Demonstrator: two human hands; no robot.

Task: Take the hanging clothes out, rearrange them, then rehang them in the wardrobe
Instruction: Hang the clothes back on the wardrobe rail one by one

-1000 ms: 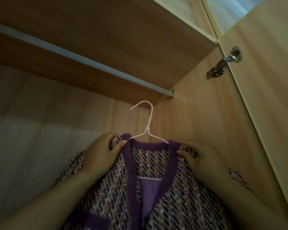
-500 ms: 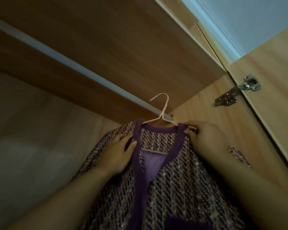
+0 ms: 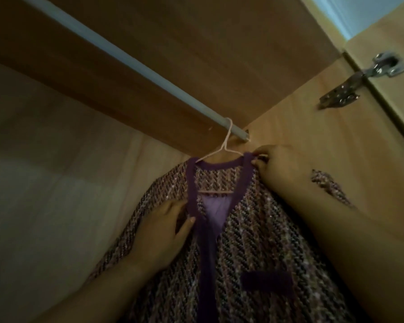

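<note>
A purple tweed jacket (image 3: 254, 234) with dark purple trim hangs on a thin pink wire hanger (image 3: 226, 141). The hanger's hook sits over the white wardrobe rail (image 3: 117, 52), close to the rail's right end by the side wall. My right hand (image 3: 280, 166) pinches the jacket's right shoulder at the collar trim. My left hand (image 3: 163, 227) lies on the jacket's left front with the thumb on the trim, fingers curled into the fabric. Part of a sleeve shows to the right of my right forearm.
A wooden shelf (image 3: 196, 43) runs just above the rail. The wardrobe's right side wall (image 3: 336, 159) is close to the jacket, with a metal door hinge (image 3: 359, 82) and the open door (image 3: 401, 66) beyond. The back panel (image 3: 44, 183) lies to the left.
The jacket and hanger went up and to the right, and the hook now sits on the rail. My left hand slid lower down the jacket front; the right stayed at the shoulder.
</note>
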